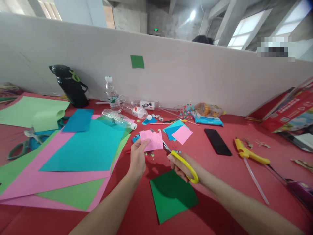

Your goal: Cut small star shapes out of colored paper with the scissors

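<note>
My left hand (139,155) pinches a small square of pink paper (153,141) by its lower left side, held above the red table. The upper edge of this paper is notched. In my right hand (179,166) is a pair of scissors (184,161) with yellow handles. Their metal blades reach up to the right edge of the pink paper, and I cannot tell how far apart the blades are. Below my hands lies a dark green paper square (173,195). Blue squares and another pink square (182,134) rest just behind the scissors.
Large blue (93,150), pink and green sheets cover the left side, with grey-green scissors (22,147) beside them. Plastic bottles (117,119) and a black flask (69,86) stand or lie along the white partition. To the right are a phone (217,142) and a yellow glue gun (251,155).
</note>
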`<state>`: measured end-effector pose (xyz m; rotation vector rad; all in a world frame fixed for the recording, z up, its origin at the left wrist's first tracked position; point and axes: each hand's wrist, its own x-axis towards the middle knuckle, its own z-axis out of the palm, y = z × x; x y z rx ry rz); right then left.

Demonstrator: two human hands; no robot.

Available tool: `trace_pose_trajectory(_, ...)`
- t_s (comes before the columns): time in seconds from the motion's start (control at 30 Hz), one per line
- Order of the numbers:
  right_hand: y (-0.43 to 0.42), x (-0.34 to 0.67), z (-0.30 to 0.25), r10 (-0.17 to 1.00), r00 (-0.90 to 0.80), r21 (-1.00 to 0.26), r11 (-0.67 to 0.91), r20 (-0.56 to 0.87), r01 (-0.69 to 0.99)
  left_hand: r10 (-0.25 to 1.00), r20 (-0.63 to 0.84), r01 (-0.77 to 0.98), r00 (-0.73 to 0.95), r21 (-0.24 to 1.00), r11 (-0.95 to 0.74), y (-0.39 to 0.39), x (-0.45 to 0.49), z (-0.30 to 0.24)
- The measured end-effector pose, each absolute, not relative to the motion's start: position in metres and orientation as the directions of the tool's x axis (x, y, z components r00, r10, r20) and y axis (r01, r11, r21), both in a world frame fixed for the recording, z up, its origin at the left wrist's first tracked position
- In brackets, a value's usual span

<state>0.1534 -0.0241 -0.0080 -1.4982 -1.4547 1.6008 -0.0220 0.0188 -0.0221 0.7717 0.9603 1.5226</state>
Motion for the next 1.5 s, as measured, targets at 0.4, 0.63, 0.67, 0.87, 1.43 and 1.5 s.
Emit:
trace_pose_trajectory(0.4,0.012,0.162,0.015,0.958,-0.247,-0.989,-0.142,-0.146,0.032,0.962,-0.078,-0.296,0.26,0.942,0.156,0.014,-0.026,-0.009)
trace_pose_trajectory(0.63,0.003,0.158,0.026,0.924,-0.286,-0.966,-0.227,-0.254,0.123,0.863,-0.114,-0.121,0.492,0.973,0.197,0.012,-0.027,-0.014)
trace_pose_trajectory(0.67,0.002,0.158,0.024,0.928,-0.277,-0.967,-0.224,-0.25,0.119,0.865,-0.115,-0.129,0.489,0.971,0.202,0.012,-0.027,-0.014)
trace_pose_trajectory(0.87,0.003,0.159,0.012,0.991,-0.124,-0.999,-0.045,-0.047,0.013,0.907,-0.039,-0.41,0.419,0.883,0.227,0.012,-0.02,-0.013)
trace_pose_trajectory(1.43,-0.018,0.193,-0.009,0.974,-0.198,-0.94,-0.036,-0.108,0.338,0.995,-0.066,-0.367,0.07,0.926,0.087,0.014,-0.015,-0.004)
trace_pose_trajectory(1.5,-0.026,0.2,-0.01,0.958,-0.26,-0.908,-0.001,-0.121,0.419,0.997,-0.062,-0.371,0.039,0.926,0.072,0.015,-0.017,-0.004)
